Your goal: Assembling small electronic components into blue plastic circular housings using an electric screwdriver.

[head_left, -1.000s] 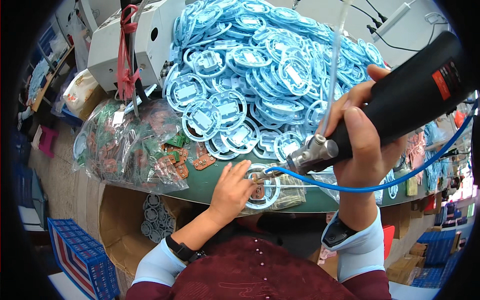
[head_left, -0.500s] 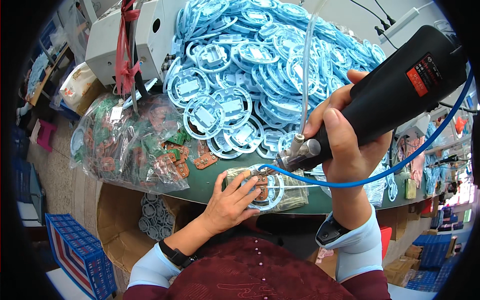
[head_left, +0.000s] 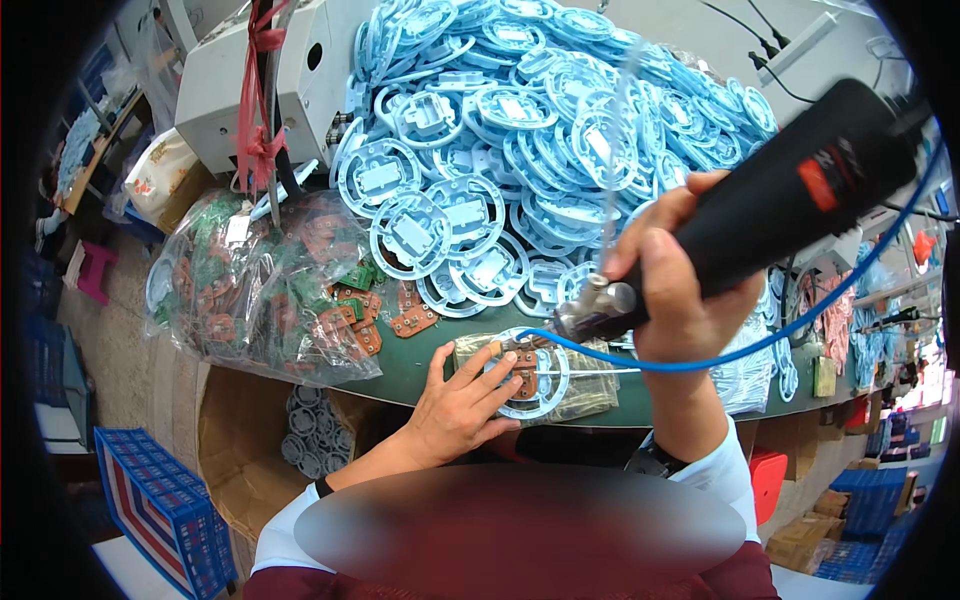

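Observation:
My right hand [head_left: 678, 285] is wrapped round a black power screwdriver [head_left: 785, 190], held slanting with its body up to the right. Its metal nose [head_left: 595, 310] points down left, and the tip reaches the upper edge of a brown circuit board [head_left: 523, 375]. That board sits inside a light-blue round plastic frame [head_left: 556, 393] near the table's front edge. With fingers spread, my left hand [head_left: 462, 405] lies over the frame's left side, its fingertips touching the board. The tip's contact with any screw is too small to make out.
Light-blue plastic frames [head_left: 510, 110] form a large heap behind. Left stand a clear bag of circuit boards [head_left: 265, 290] and a white machine [head_left: 235, 105]. A blue hose [head_left: 790, 335] curves past my right wrist. Below the table edge is a carton [head_left: 235, 455] with grey-blue parts.
The screwdriver's rear end has dipped and my right hand has shifted slightly left, both blurred by motion. My left hand and the frame stay in place.

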